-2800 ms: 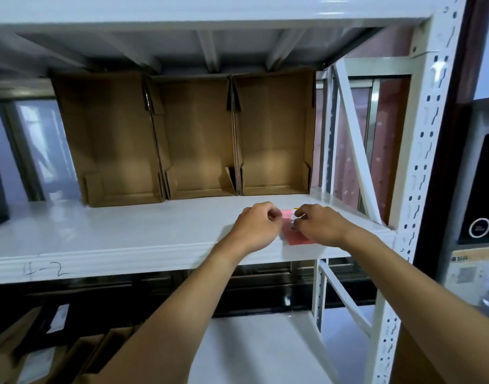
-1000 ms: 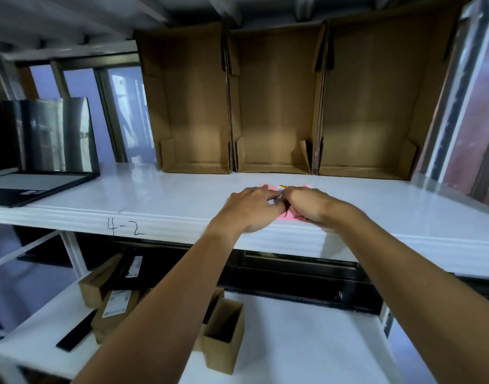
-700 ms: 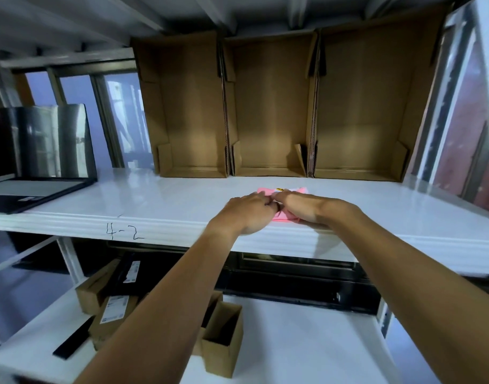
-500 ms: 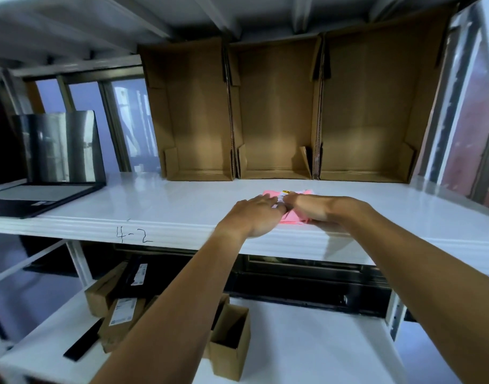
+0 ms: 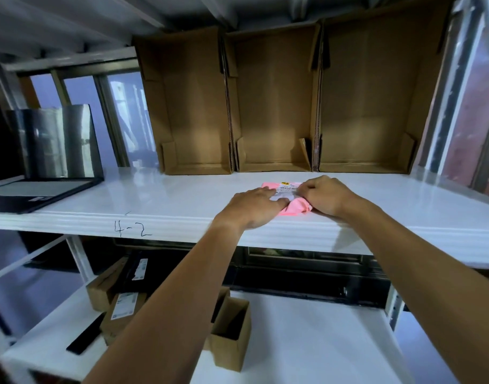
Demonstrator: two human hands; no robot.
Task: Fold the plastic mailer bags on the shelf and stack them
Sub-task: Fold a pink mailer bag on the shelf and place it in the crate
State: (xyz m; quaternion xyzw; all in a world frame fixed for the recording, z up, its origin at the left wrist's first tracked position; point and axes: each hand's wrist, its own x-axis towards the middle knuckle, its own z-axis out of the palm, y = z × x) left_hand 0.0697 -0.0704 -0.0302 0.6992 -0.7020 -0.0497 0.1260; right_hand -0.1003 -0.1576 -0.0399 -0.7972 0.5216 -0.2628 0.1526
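Note:
A pink plastic mailer bag (image 5: 294,209) with a white label lies folded small near the front edge of the white shelf (image 5: 168,200). My left hand (image 5: 251,207) lies flat with straight fingers pressing the bag's left part. My right hand (image 5: 325,196) has its fingers curled and pinches the bag's right part at the label. Both hands hide much of the bag.
Three empty open cardboard boxes (image 5: 274,106) stand on their sides at the shelf's back. An open laptop (image 5: 41,162) sits at the left end. The shelf edge bears the mark "4-2" (image 5: 132,230). Small cardboard boxes (image 5: 229,333) sit on the lower shelf.
Since 2.8 s ago the hands and pink bag shifted from the shelf's right end to its middle. Over the last second the hands stay on the bag, the left one flattening.

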